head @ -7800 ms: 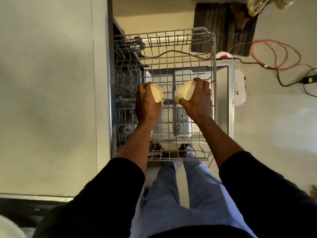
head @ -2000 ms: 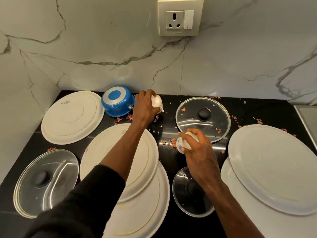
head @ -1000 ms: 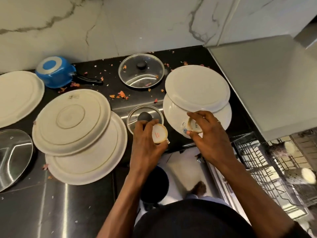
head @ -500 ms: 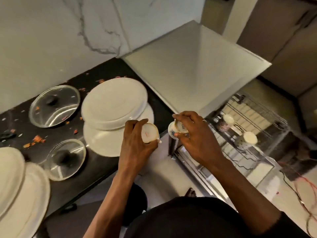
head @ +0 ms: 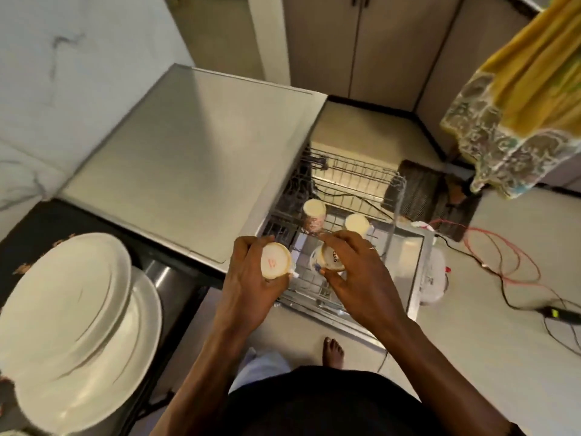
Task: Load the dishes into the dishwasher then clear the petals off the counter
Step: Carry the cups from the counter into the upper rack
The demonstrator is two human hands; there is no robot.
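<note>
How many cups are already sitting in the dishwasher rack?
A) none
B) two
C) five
B: a patterned cup and a second cup stand upside down in the rack, while the left hand holds a third cup and the right hand a fourth cup.

A black top (head: 330, 401), pale blue trousers (head: 261, 366), bare foot (head: 334, 349), ring (head: 372, 247) on right hand (head: 355, 278).

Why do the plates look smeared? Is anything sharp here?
Head view: motion blur streaks the stacked plates at left; the left hand, right hand and their cups look fairly sharp; a pale sheen lies across the steel top; the wide lens bends straight edges.
</note>
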